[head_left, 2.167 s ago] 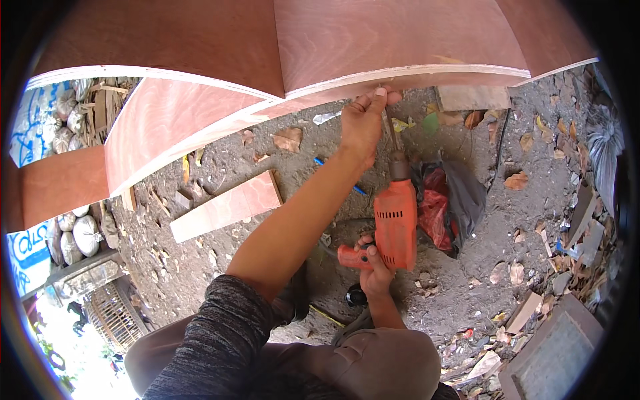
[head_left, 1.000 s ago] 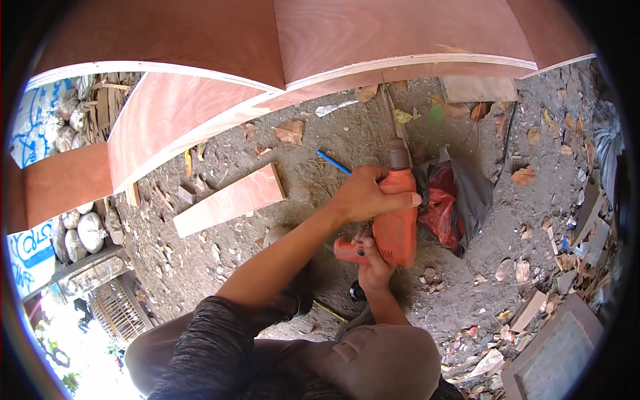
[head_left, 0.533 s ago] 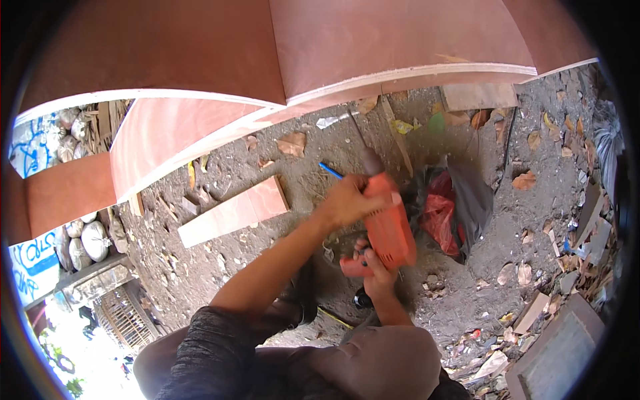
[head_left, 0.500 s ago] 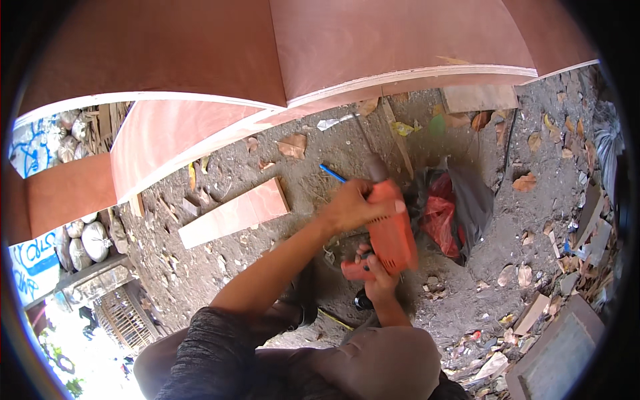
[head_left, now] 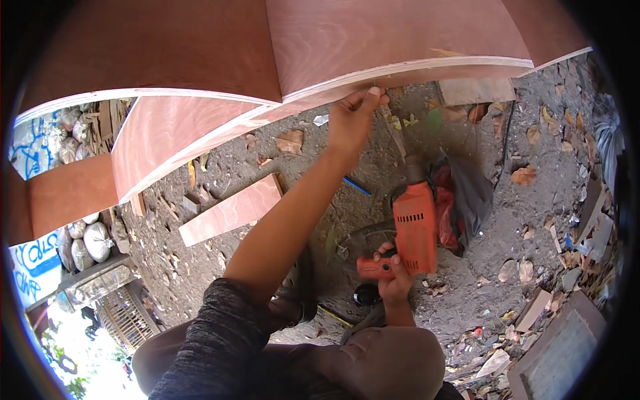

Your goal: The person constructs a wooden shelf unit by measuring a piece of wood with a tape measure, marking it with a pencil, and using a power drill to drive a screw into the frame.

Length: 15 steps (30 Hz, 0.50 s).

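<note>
My right hand (head_left: 397,280) grips the handle of an orange power drill (head_left: 415,223), its nose pointing away from me toward the plywood. Its bit is hard to make out against the ground. Farther out, my left hand (head_left: 353,123) reaches the lower edge of a large reddish plywood structure (head_left: 400,80). Thumb and finger are pinched together at that edge; whatever they hold is too small to name. On the dirt between the hands lies a blue pen-like stick (head_left: 357,186).
A tapered plywood offcut (head_left: 232,210) lies left of my arm. Just right of the drill is a dark plastic bag (head_left: 475,200) with red inside. A flat board (head_left: 477,92) rests under the structure. Scrap wood (head_left: 557,350) and rubble line the right side; stuffed sacks (head_left: 98,241) sit far left.
My left hand has left the drill body and reached out to the plywood edge, fingers pinched. The drill, now held by my right hand alone, has shifted right and swung more upright in view.
</note>
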Motion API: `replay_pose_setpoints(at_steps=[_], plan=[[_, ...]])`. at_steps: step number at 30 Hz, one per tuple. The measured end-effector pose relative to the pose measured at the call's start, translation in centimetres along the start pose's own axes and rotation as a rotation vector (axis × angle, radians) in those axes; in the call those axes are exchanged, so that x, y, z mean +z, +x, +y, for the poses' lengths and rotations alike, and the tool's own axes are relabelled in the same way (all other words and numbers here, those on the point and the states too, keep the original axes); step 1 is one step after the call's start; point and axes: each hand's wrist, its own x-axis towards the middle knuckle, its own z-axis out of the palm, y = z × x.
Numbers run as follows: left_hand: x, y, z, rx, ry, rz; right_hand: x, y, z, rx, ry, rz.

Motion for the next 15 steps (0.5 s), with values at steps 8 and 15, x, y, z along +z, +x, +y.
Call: replay_pose_setpoints(at_steps=[8, 15], plan=[[0.3, -0.2, 1.4, -0.217, -0.3, -0.045, -0.1, 0.0, 0.0, 0.008, 0.007, -0.047], [0.6, -0.2, 1.7, -0.308, -0.429, -0.078, -0.8, 0.0, 0.1, 0.042, 0.002, -0.052]])
